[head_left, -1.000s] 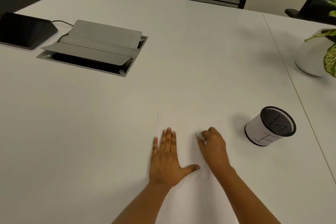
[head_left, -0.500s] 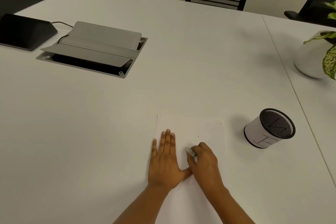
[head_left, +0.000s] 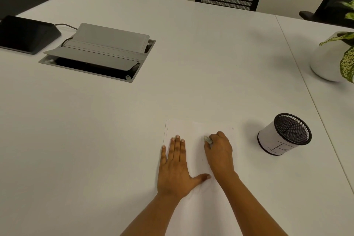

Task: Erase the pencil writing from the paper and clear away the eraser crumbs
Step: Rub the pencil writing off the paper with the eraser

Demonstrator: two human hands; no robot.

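Note:
A white sheet of paper [head_left: 193,130] lies on the white table near its front edge, hard to tell from the tabletop. My left hand [head_left: 175,166] lies flat on the sheet's left part, fingers spread, pressing it down. My right hand [head_left: 219,150] is closed around a small whitish eraser [head_left: 207,139], whose tip pokes out at the fingers and touches the upper middle of the paper. Pencil marks and crumbs are too faint to make out.
A black mesh pen cup [head_left: 285,133] with a white paper wrap stands to the right of the paper. A grey cable box [head_left: 99,53] with raised lids sits at the back left beside a black device [head_left: 24,33]. A potted plant [head_left: 333,57] stands far right.
My right hand with the eraser slid back toward me and left across the paper, then moved forward and right again. My left hand stayed flat on the sheet.

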